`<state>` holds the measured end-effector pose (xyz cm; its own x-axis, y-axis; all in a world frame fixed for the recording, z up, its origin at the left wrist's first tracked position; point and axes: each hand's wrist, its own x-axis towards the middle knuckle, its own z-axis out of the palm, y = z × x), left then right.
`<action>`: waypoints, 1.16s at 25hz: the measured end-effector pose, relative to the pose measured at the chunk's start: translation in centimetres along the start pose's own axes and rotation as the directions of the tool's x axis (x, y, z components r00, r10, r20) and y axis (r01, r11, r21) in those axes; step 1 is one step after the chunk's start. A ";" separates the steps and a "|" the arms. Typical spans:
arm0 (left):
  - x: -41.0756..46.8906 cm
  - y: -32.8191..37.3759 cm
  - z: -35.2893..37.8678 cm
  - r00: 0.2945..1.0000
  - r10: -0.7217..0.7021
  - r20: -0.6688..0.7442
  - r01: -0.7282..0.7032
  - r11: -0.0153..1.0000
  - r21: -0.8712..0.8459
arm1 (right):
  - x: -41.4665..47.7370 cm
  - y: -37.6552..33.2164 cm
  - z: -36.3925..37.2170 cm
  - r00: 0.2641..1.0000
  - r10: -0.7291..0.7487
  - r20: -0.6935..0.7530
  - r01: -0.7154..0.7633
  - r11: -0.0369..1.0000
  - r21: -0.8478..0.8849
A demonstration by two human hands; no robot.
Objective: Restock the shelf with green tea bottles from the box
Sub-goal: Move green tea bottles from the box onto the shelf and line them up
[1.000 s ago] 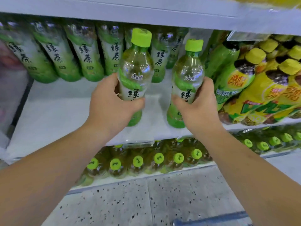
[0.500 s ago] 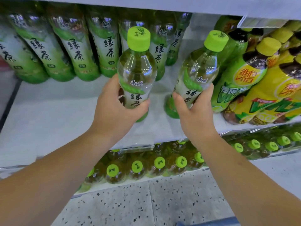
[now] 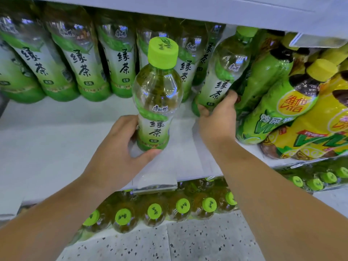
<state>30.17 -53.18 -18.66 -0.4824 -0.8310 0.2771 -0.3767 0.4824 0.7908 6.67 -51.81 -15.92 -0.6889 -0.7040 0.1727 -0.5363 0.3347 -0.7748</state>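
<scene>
I hold two green tea bottles, one per hand. My left hand grips the first bottle upright above the shelf. My right hand clasps the second bottle, tilted, beside at least five stocked bottles at the back.

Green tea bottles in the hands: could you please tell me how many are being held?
2. The upright bottle is in the left hand, over the shelf; the tilted bottle is in the right hand, near the yellow-labelled bottles. No third seems hidden.
</scene>
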 end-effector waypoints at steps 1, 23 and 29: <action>0.0 -0.1 0.0 1.000 -0.003 0.000 0.003 1.000 -0.001 | 0.8 -0.1 0.5 1.000 0.008 -0.013 -0.008 1.000 0.003; 0.3 -0.1 -0.2 0.996 -0.085 -0.006 0.085 0.996 0.008 | -1.5 -1.1 -0.4 0.994 -0.090 0.054 0.078 0.976 0.203; 0.1 0.5 -0.8 0.992 -0.122 0.013 0.123 0.988 -0.098 | -8.0 -5.5 -0.9 0.820 -0.353 0.450 0.067 0.840 0.538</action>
<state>30.58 -53.27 -17.83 -0.4431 -0.8800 0.1710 -0.3536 0.3469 0.8687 14.64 -47.44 -12.51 -0.1565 -0.9775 0.1417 -0.2342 -0.1026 -0.9668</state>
